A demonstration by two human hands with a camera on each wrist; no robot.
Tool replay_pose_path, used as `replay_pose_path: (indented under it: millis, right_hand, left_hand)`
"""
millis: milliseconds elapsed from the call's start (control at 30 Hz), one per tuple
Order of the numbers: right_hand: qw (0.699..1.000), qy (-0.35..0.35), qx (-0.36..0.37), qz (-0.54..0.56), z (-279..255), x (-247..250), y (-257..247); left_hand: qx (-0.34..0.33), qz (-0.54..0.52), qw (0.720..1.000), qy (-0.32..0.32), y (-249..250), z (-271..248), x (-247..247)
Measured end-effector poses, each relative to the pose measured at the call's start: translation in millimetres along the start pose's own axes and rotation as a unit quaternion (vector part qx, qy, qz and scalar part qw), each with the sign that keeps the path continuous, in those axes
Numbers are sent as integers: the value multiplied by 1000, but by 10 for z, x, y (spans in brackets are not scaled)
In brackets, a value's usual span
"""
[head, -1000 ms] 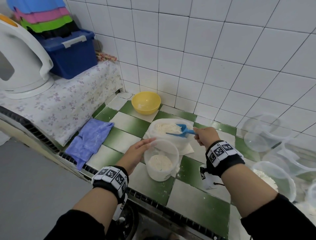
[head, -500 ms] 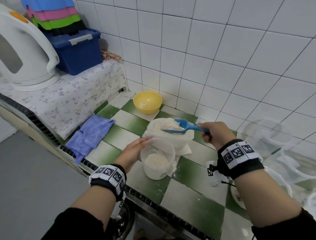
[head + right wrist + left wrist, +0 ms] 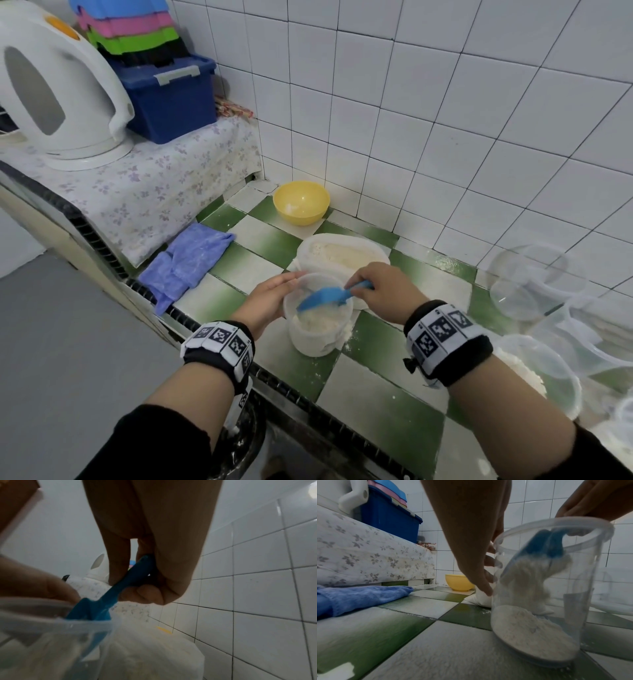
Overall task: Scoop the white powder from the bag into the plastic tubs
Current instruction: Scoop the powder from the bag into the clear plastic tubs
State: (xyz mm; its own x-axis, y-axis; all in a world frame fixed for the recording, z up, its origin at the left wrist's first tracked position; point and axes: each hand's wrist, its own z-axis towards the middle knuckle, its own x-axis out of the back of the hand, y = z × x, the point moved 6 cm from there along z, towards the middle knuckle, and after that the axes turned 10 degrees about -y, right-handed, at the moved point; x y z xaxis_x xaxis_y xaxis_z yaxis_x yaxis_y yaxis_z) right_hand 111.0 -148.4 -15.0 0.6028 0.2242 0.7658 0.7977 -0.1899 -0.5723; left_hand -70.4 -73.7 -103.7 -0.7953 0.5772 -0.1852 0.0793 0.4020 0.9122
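1. The right hand [image 3: 383, 291] has its fingers and thumb curled tight round the handle of a blue plastic scoop [image 3: 325, 297], pinching it from above; the scoop's blade tilts down into the mouth of the tub.
2. The left hand [image 3: 270, 299] lies against the far left side of the clear plastic tub [image 3: 318, 329], fingers [image 3: 488, 574] fairly straight and spread along its wall, steadying it rather than clenching it.
3. White powder [image 3: 530, 635] is dropping off the scoop in a loose, crumbly clump onto a sloped heap that covers the tub's bottom. The tub is round, thin-walled and see-through, with a thicker rolled rim.
4. Just behind the tub, touching it, sits the bag [image 3: 342, 253]: soft white plastic, its mouth rolled open, pale powder showing inside.
5. Both stand on the desk [image 3: 387, 404], glossy green and white checked tiles dusted with spilled powder.
6. Further back by the tiled wall is a smooth yellow bowl [image 3: 301, 202]; to the left a crumpled blue cloth [image 3: 186, 262]; to the right several more clear tubs [image 3: 534, 281], one holding powder.
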Motion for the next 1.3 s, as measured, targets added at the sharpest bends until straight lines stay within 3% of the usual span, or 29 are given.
replay_pose_path:
  millis: [167,300,533,733,833,1033,1300]
  right_hand:
    - [998,31,46,-26,-40,0,-24]
    - [999,32,20,-11,-90,78,13]
    - [982,57,-36,176,-159,329,258]
    - [932,162,-52,321,-196,624,574]
    - [940,185,-62,279,-153,690,666]
    - [975,199,-69,68,5,607,577]
    - [983,175,-56,-6,336,291,536]
  left_hand:
    - [0,30,999,21,14,7,30]
    - [0,57,998,38,23,29,48]
    - [-18,93,994,50,48,34,54]
    - [-52,125,987,87,110,23,54]
    - [-71,127,983,115,127,16,121]
    - [-86,81,982,148,111,-3,265]
    - [-51,-16,993,107,15,-5,216]
